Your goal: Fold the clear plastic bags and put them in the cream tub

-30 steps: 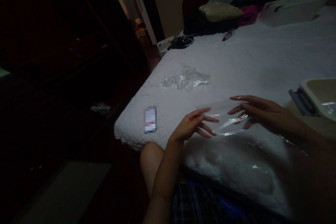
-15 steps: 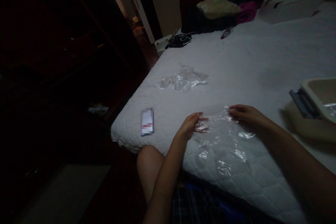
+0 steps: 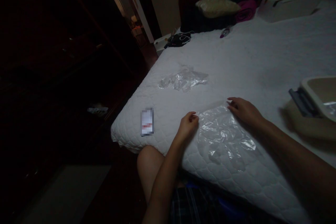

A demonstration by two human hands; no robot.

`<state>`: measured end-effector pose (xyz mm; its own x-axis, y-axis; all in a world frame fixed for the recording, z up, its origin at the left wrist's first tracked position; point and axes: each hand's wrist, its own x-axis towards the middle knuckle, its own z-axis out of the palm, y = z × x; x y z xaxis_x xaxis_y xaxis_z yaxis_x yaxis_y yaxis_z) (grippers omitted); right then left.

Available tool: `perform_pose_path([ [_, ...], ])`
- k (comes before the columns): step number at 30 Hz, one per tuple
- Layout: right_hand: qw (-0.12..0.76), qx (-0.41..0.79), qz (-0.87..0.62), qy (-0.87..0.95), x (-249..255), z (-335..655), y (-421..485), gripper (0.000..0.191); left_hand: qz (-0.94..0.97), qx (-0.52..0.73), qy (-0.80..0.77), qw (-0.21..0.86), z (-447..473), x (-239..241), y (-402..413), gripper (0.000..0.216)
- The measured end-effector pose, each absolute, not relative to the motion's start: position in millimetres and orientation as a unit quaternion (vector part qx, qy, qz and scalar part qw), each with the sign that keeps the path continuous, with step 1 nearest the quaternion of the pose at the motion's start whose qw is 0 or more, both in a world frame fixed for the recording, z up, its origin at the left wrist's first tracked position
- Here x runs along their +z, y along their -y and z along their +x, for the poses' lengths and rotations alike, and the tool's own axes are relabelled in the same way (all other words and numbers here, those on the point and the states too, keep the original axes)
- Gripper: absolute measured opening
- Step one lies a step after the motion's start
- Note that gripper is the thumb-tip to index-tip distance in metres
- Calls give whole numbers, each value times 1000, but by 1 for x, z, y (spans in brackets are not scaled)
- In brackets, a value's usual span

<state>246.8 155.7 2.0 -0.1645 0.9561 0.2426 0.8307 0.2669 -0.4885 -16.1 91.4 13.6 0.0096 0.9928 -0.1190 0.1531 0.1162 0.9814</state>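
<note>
A clear plastic bag lies flat on the white quilted bed near its corner. My left hand pinches the bag's left top corner with curled fingers. At the right top corner my right hand rests on the bag, fingers closed against the plastic edge. A second crumpled clear plastic bag lies farther back on the bed. My bare knee shows below the mattress edge.
A small blurred card or packet lies by the bed corner. A beige bin with a dark handle stands at the right. Pillows, clothes and a white box sit at the far end. The floor at left is dark.
Both hands lowered the clear bag from mid-air onto the bed and spread it flat; the hands moved apart to its top corners.
</note>
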Motion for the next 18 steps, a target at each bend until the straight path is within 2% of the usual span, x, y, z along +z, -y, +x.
perform_pose_path([
  [3,258,34,-585,768,11,234,-142,44,655,404,-567,295,-17,14,-83,24],
  [6,269,31,-551,789,16,224,-127,48,751,370,-507,204,-17,13,-77,27],
  [13,166,62,-497,850,-23,227,-110,58,818,248,-473,213,-19,3,-79,33],
  [18,173,76,-506,841,-39,232,-111,58,824,248,-467,201,-25,-2,-79,34],
])
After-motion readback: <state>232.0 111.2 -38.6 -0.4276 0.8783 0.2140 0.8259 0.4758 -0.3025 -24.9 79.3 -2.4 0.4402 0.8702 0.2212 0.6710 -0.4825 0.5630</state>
